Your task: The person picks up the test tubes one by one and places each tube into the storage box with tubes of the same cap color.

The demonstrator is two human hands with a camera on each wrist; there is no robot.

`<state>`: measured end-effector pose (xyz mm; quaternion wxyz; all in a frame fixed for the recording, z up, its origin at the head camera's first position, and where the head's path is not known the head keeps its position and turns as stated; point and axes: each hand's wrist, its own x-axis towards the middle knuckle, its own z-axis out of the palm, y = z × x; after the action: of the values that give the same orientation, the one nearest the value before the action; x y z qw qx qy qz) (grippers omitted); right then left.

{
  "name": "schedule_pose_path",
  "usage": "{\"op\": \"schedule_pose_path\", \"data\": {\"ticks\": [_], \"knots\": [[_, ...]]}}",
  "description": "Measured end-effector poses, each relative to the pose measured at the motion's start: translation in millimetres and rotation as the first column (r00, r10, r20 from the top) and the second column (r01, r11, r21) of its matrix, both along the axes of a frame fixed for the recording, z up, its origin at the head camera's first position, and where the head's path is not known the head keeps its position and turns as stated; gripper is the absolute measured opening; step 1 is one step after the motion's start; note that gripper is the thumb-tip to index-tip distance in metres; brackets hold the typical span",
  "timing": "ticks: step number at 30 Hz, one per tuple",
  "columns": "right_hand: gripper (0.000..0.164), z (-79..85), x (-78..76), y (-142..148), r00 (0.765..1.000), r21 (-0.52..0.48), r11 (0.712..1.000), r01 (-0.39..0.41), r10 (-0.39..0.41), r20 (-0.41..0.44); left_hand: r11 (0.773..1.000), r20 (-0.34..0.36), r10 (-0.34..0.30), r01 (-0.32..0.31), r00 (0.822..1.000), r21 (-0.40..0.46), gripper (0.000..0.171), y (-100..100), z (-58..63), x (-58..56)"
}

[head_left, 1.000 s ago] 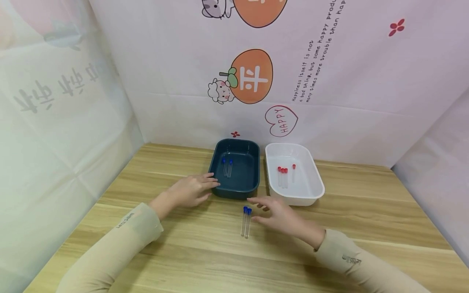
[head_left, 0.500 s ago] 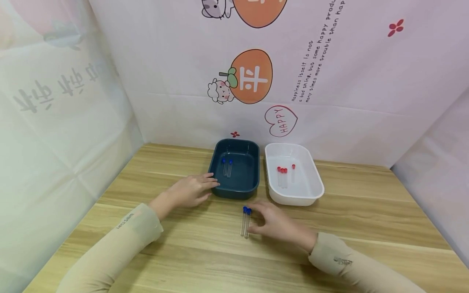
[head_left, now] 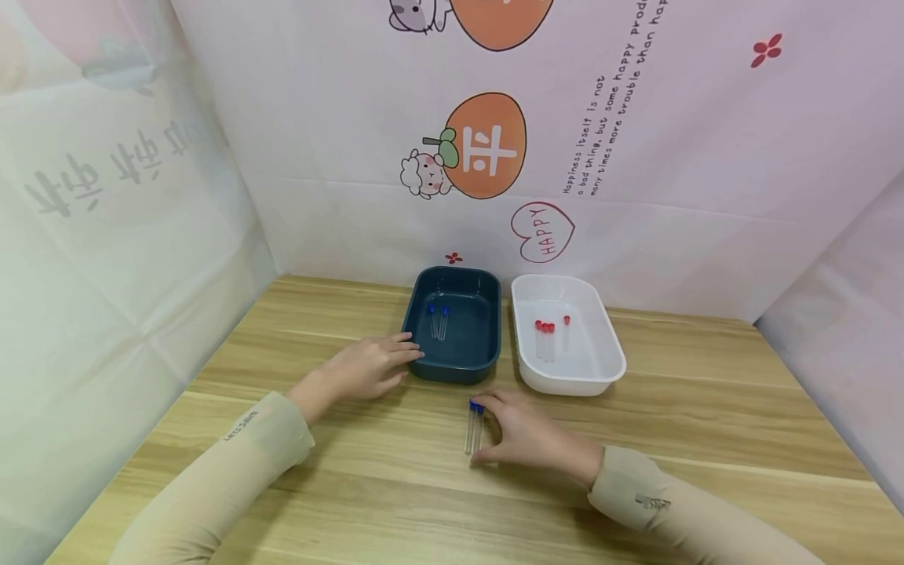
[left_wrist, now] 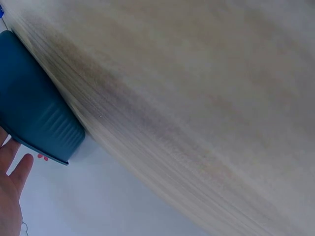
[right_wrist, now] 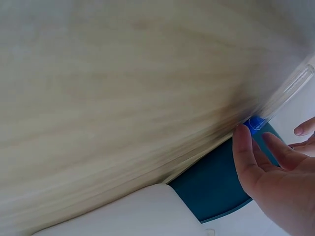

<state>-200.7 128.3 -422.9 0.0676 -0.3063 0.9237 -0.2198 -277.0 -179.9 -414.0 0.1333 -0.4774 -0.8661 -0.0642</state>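
Two clear test tubes with blue caps (head_left: 469, 430) lie side by side on the table in front of the trays. My right hand (head_left: 526, 435) is curved around them from the right, a fingertip at a cap and the thumb by the bottom ends. In the right wrist view, fingers (right_wrist: 242, 147) reach a blue cap (right_wrist: 255, 123); the thumb is out of sight. My left hand (head_left: 363, 369) touches the near left rim of the dark teal tray (head_left: 457, 369), its fingers fairly straight. Two blue-capped tubes (head_left: 442, 326) lie inside that tray.
A white tray (head_left: 568, 387) stands to the right of the teal one, with several red-capped tubes (head_left: 544, 341) in it. Both trays are near the back edge of the wooden table (head_left: 395, 502). Printed cloth walls (head_left: 339, 141) rise behind and at both sides.
My right hand has moved left and nearer to me, from beside the caps to around the two tubes. The left hand, trays and tubes have stayed in place.
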Motion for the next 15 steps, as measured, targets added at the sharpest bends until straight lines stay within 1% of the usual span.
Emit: {"op": "schedule_pose_path", "data": {"ticks": [5, 15], "knots": [[0.088, 0.0, 0.7, -2.1, 1.0, 0.027, 1.0, 0.006, -0.006, 0.007, 1.0, -0.006, -0.004, 0.004, 1.0, -0.003, 0.039, 0.0, 0.6, 0.7], [0.084, -2.7, 1.3, -4.3, 0.999, 0.06, 0.998, -0.017, 0.02, -0.045, 1.0, 0.003, -0.005, 0.005, 1.0, 0.003, 0.039, 0.4, 2.4, 1.8]]}}
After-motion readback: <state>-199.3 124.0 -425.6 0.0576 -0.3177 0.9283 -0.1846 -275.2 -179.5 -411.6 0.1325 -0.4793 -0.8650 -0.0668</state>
